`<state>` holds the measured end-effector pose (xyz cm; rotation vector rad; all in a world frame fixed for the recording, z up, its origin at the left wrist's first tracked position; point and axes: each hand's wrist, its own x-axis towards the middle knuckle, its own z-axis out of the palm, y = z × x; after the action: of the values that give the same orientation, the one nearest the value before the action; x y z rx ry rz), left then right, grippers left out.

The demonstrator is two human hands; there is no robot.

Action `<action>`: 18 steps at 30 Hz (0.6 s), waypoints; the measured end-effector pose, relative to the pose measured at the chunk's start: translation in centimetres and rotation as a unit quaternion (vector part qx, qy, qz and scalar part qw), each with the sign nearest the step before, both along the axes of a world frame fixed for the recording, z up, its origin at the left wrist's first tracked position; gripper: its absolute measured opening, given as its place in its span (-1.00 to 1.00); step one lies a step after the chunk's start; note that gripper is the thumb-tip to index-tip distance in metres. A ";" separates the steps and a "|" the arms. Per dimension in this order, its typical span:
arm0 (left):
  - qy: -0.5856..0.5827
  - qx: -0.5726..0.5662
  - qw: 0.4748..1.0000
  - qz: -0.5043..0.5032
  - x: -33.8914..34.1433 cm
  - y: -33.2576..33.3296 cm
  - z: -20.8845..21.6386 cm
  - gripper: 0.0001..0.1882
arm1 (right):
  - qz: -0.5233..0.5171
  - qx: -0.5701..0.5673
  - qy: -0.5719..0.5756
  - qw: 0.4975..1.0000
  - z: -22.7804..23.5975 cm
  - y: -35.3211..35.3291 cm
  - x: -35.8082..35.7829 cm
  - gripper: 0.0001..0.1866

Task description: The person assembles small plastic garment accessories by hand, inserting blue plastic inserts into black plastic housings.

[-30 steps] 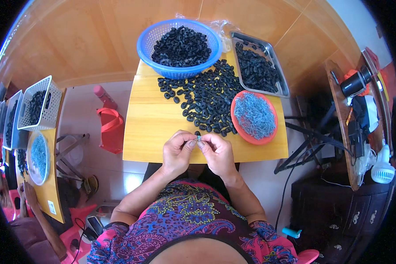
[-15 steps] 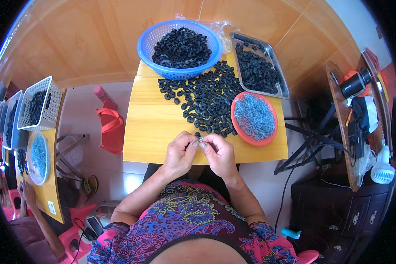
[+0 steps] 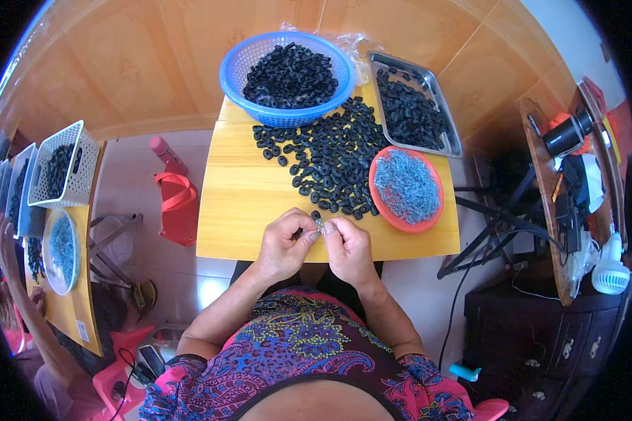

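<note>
My left hand [image 3: 286, 244] and my right hand [image 3: 349, 252] meet at the table's near edge, thumbs and fingertips pinched together. Between them is a small shiny piece [image 3: 319, 224], too small to make out fully. A small black ring-shaped part [image 3: 316, 215] shows just beyond the fingertips; whether it is held or lies on the table I cannot tell. Many such black parts [image 3: 333, 165] lie heaped just past my hands. To the right of them, a red round plate [image 3: 407, 227] carries a pile of small shiny bluish-grey pieces [image 3: 405, 186].
A blue perforated basket [image 3: 232, 95] of black parts stands at the back of the yellow table [image 3: 235, 189], beside a metal tray [image 3: 451, 146] of more. A red bag [image 3: 179, 214] and pink bottle [image 3: 167, 156] stand on the floor. A co-worker's arm [image 3: 42, 330] reaches over another table at left.
My hands have shifted very slightly, still pinched together at the same spot. At the left, the co-worker's arm has stretched farther forward over the other table.
</note>
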<state>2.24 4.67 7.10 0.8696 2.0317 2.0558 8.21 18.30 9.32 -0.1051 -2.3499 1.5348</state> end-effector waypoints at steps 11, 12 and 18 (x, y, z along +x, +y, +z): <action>-0.432 0.236 0.857 -0.153 -0.8 -0.5 0.0 -0.78 | 0.023 -0.141 -0.053 0.988 0.7 -0.5 0.3 -0.83; -0.404 0.238 0.869 -0.156 -0.8 -0.4 -0.2 -0.79 | 0.033 -0.149 -0.064 0.986 0.7 -0.5 0.3 -0.82; -0.323 0.218 0.910 -0.141 -0.9 -0.2 -0.8 -0.86 | 0.036 -0.094 -0.031 0.994 0.1 -0.2 0.1 -0.85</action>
<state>1.38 4.46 6.30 0.3977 1.0653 2.2479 8.33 18.09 9.47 -0.1138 -2.2729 1.8110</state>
